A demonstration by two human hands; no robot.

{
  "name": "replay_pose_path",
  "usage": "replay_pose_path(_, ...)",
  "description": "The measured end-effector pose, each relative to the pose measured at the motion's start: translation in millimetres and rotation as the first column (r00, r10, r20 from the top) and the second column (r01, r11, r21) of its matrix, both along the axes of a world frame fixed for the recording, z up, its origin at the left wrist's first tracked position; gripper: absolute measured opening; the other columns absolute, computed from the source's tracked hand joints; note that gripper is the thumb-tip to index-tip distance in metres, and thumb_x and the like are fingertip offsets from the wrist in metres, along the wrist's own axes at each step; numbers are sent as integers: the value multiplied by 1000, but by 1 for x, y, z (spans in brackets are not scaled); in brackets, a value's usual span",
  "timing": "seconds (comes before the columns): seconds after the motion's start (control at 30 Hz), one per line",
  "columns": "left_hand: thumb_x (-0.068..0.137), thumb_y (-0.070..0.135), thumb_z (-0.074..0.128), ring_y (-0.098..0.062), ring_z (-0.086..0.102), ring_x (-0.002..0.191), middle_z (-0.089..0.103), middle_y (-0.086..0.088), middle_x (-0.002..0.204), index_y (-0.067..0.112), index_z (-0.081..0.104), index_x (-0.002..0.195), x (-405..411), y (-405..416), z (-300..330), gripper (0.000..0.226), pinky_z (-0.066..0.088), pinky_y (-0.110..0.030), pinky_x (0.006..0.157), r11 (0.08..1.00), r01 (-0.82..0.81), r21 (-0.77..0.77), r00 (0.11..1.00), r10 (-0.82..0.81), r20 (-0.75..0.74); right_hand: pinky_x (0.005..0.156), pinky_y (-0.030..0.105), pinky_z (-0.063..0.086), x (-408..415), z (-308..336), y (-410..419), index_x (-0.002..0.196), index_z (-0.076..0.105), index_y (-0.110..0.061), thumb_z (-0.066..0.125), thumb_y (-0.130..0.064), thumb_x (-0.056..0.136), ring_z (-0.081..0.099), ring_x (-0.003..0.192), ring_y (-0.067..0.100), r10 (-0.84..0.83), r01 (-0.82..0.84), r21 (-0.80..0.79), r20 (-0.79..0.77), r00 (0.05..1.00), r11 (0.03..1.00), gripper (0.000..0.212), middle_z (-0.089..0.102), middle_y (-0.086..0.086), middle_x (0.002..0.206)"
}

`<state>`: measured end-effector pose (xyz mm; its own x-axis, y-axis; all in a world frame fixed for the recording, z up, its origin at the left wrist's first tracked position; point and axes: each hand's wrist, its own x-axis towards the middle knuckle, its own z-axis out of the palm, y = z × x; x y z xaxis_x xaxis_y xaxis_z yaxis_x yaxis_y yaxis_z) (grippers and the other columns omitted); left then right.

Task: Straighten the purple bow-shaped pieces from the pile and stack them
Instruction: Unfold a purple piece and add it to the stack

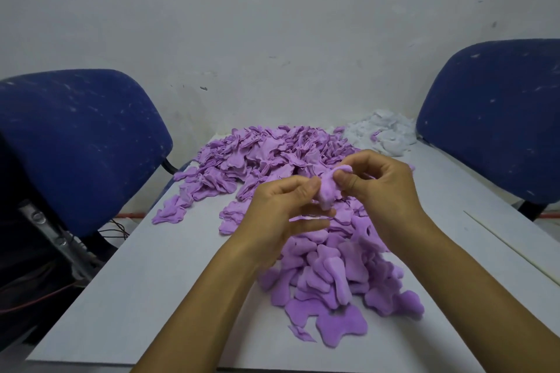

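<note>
Both hands are raised over the middle of the white table (145, 275). A crumpled purple bow-shaped piece (328, 191) hangs between them. My left hand (281, 209) pinches its left side with thumb and fingers. My right hand (378, 182) pinches its upper right end. A big pile of purple pieces (266, 157) lies at the far end of the table. A nearer heap of purple pieces (330, 278) spreads below my hands, partly hidden by my forearms.
A heap of white fabric pieces (381, 133) lies at the far right corner. Blue chairs stand on the left (75, 142) and right (500, 118) of the table. A small purple scrap (301, 334) lies near the front. Cables hang by the left chair.
</note>
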<state>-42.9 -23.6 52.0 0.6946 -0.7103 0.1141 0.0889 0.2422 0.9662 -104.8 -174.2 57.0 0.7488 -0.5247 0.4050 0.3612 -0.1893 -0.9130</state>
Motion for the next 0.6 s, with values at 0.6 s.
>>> replay_pose_path(0.6,80,10,55,-8,39,54,51,1,68,10,69,97,-10,-15,-9,22,29,-15,44,933,226,-281,893,-313,-324,56,23,55,7,-6,8,76,66,-7,69,9,82,60,58,9,-41,43,52,-28,999,998,18,63,-2,60)
